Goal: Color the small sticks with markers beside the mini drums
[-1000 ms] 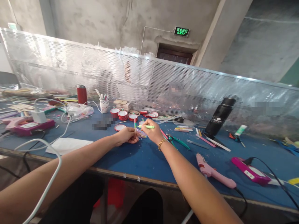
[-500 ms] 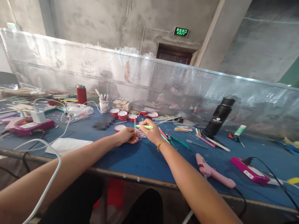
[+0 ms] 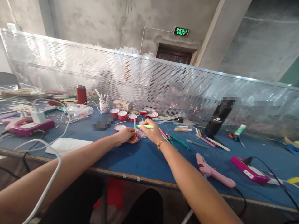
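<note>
My left hand [image 3: 127, 136] is closed on a thin upright stick [image 3: 135, 123] with red, pale and green bands, pinched near its lower end. My right hand [image 3: 153, 132], with a gold-coloured bracelet at the wrist, grips a light green marker pen [image 3: 147, 126] like a pencil. The pen lies almost level, its tip pointing left at the stick; whether the two touch is too small to tell. Below and between the hands lies a small pile of colourful bits [image 3: 141, 134]. A red-rimmed white dish [image 3: 120, 128] sits just behind my left hand.
More red-rimmed dishes [image 3: 122, 114] stand behind the hands, near a paper cup of pens [image 3: 104, 105]. Green-handled pliers [image 3: 179, 142], a pink glue gun [image 3: 213, 172] and a black bottle [image 3: 219, 116] are on the right. A white cable [image 3: 52, 174] loops over the left side.
The marker pen's tip has shifted very slightly to the right along with my right hand. My left hand and the stick stay in nearly the same place.
</note>
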`<action>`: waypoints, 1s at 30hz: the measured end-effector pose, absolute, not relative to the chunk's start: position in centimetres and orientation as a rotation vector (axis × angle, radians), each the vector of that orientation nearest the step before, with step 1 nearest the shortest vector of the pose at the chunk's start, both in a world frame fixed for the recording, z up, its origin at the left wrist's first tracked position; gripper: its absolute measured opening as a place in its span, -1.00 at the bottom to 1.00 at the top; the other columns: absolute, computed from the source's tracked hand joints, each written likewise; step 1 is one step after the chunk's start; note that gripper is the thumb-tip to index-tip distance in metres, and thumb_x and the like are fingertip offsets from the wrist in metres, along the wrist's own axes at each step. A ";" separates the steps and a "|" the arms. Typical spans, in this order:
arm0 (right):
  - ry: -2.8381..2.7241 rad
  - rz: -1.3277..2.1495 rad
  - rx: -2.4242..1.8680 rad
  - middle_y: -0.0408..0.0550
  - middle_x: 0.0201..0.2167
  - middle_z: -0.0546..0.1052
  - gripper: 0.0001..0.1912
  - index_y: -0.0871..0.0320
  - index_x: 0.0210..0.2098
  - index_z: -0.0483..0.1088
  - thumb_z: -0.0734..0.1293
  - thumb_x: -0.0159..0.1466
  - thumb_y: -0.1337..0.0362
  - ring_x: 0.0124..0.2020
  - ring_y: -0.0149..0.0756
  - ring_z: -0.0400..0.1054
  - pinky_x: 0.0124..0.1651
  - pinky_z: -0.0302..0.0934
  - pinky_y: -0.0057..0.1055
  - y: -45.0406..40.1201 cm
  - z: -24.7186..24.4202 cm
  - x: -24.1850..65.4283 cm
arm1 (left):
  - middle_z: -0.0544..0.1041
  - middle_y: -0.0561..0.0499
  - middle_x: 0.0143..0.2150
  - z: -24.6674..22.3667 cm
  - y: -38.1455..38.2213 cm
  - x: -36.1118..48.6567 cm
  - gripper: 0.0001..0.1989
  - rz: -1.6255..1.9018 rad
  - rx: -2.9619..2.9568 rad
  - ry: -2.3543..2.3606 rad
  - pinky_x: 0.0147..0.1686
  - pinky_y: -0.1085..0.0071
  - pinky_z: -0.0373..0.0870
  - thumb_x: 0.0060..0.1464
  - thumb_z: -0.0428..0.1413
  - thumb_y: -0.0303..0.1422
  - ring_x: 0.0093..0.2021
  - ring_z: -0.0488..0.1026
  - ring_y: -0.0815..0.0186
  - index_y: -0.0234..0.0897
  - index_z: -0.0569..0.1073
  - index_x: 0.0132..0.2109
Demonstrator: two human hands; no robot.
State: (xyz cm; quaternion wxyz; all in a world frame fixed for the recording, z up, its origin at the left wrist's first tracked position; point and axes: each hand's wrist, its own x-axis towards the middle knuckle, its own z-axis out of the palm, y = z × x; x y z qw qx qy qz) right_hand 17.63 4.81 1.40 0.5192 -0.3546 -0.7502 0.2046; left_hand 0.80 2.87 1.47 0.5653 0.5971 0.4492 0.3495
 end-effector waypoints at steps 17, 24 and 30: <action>-1.692 0.707 -0.788 -0.19 -0.56 0.47 -0.90 0.11 -0.36 0.37 0.26 0.13 0.25 -0.52 -0.38 0.35 -0.42 0.24 -0.44 4.0 2.3 17.7 | 0.53 0.00 -0.51 1.2 3.2 0.7 -0.78 0.817 1.412 1.046 -0.53 0.56 0.33 0.03 0.18 -0.24 -0.57 0.42 0.48 -0.34 0.41 -0.32; -1.687 0.747 -0.747 -0.15 -0.51 0.52 -0.87 0.13 -0.33 0.36 0.31 0.13 0.23 -0.49 -0.38 0.41 -0.39 0.29 -0.45 3.7 2.2 17.5 | 0.54 -0.01 -0.50 1.0 3.3 0.6 -0.82 0.806 1.429 1.037 -0.52 0.55 0.34 0.08 0.12 -0.27 -0.56 0.43 0.47 -0.34 0.39 -0.31; -1.729 0.632 -0.775 -0.13 -0.57 0.50 -0.67 0.12 -0.43 0.31 0.25 0.23 -0.01 -0.57 -0.37 0.39 -0.44 0.29 -0.44 4.2 1.9 17.8 | 0.54 -0.01 -0.50 0.9 3.4 0.6 -0.82 0.784 1.447 1.022 -0.51 0.53 0.34 0.07 0.12 -0.28 -0.56 0.42 0.46 -0.33 0.39 -0.33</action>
